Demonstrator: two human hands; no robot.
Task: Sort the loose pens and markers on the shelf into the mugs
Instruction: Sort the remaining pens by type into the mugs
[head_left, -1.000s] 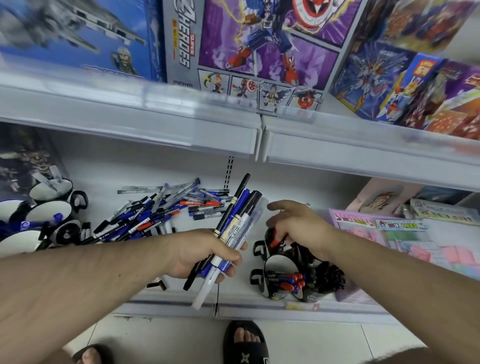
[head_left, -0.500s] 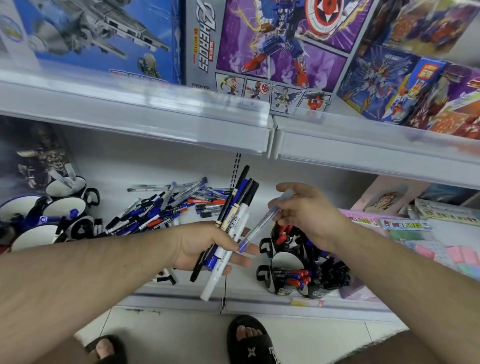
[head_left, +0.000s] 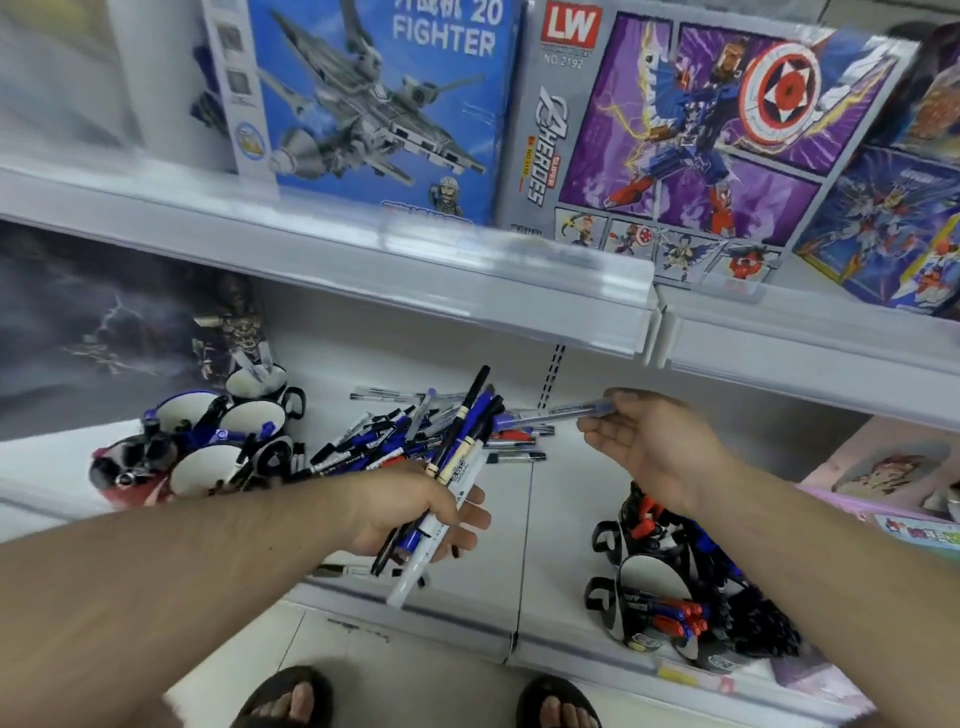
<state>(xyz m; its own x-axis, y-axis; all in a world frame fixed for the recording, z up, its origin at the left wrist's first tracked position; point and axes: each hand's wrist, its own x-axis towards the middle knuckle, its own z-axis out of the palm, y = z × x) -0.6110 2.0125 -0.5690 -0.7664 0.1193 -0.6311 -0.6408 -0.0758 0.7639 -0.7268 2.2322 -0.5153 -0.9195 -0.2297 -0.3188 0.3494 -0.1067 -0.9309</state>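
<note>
Left hand (head_left: 415, 512) grips a bundle of pens (head_left: 457, 462) (mixed colours) before the pile (head_left: 410, 436); right hand (head_left: 649, 447) pinches one pen (head_left: 561, 413) above it.

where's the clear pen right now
In the head view it is right of centre, pinched in the right hand: the clear pen is held level above the shelf, just right of the pen pile.

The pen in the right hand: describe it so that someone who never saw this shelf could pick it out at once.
Start at the lower white shelf, under the toy boxes, and find the right hand raised above the mugs on the right. The pen is pinched at its fingertips, lying level and pointing left. It is one clear pen with a blue cap, held alone in the air, unlike the bundle gripped in the left hand.
</note>
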